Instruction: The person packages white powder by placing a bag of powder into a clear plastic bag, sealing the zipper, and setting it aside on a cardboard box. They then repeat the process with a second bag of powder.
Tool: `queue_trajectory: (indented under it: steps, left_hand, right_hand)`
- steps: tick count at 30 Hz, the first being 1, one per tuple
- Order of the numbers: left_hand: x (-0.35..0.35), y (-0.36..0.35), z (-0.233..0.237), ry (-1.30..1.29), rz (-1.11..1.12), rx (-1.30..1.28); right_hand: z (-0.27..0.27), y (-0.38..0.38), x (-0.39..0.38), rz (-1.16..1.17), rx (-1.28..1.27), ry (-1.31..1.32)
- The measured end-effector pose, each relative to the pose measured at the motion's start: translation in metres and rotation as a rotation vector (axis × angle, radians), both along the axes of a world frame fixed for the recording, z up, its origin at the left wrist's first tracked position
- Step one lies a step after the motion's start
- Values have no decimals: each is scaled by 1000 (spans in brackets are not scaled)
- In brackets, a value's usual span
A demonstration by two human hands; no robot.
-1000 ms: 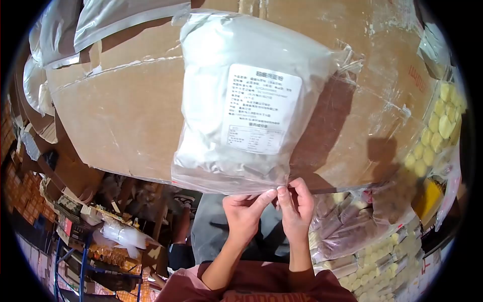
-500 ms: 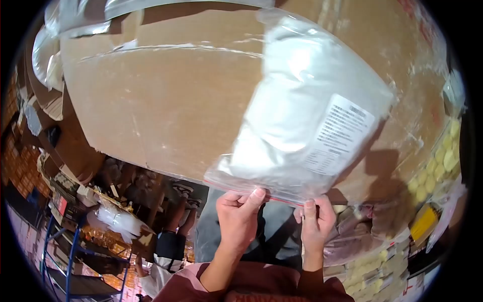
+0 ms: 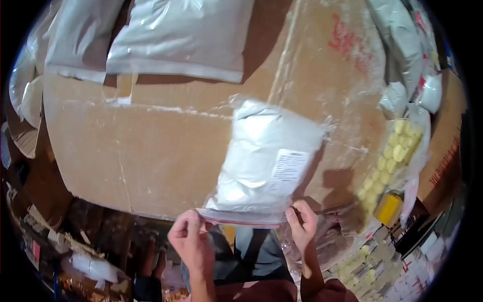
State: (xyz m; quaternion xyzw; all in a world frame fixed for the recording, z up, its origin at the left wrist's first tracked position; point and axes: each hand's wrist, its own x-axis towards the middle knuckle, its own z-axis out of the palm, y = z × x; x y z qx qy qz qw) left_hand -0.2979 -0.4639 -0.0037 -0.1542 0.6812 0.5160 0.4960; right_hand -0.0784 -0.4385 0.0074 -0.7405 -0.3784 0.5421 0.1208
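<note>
- We see a clear plastic bag, plump with something white, lying slantwise on a broad sheet of brown cardboard, its near edge reaching past the cardboard's front edge.
- Our left hand pinches the near left corner of the bag, thumb on top; most of its fingers curl under, where we cannot see them.
- Our right hand pinches the near right corner between thumb and fingers. The two hands are well apart, with the bag's mouth stretched between them.
- A red line runs along that mouth; we cannot tell whether it is sealed.
- A white label sits on the bag's right half. Its small dark print is too blurred for us to read.
- Beyond the bag lie two silver packets, the larger cut off by the top of the view.
- Red writing on the cardboard, at upper right, is smudged and illegible to us.
- To the right, clear plastic covers rows of pale yellow pieces; we cannot make out what they are. A yellow block is just beside them.
- Below, grey trousers show between our forearms, partly hidden by the bag's edge.
- At lower left, a white plastic bundle lies among dark, indistinct clutter.
</note>
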Motion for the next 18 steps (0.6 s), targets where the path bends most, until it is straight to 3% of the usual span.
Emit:
queue_trajectory:
  steps: [2, 7, 9, 11, 13, 14, 17, 18]
  left_hand:
    - [-12, 19, 7, 193, -199, -31]
    - [-19, 105, 23, 351, -887, 239]
    - [-17, 124, 11, 409, -1042, 282]
    - [-16, 127, 2, 118, -1060, 150]
    - [-21, 139, 37, 247, -983, 278]
    - [-10, 128, 16, 124, -865, 357]
    - [-4, 104, 41, 141, -731, 725]
    - [-13, 93, 99, 139, -752, 727]
  right_hand:
    - [-1, 18, -8, -101, 19, 110]
    - [-1, 68, -61, -417, 158, 439]
    - [-6, 76, -68, -403, 109, 434]
    - [9, 90, -81, -506, 43, 549]
    - [15, 92, -78, -482, -51, 398]
    - [23, 92, -74, -435, -30, 411]
    - [80, 82, -70, -271, 111, 577]
    - [100, 76, -67, -219, 138, 629]
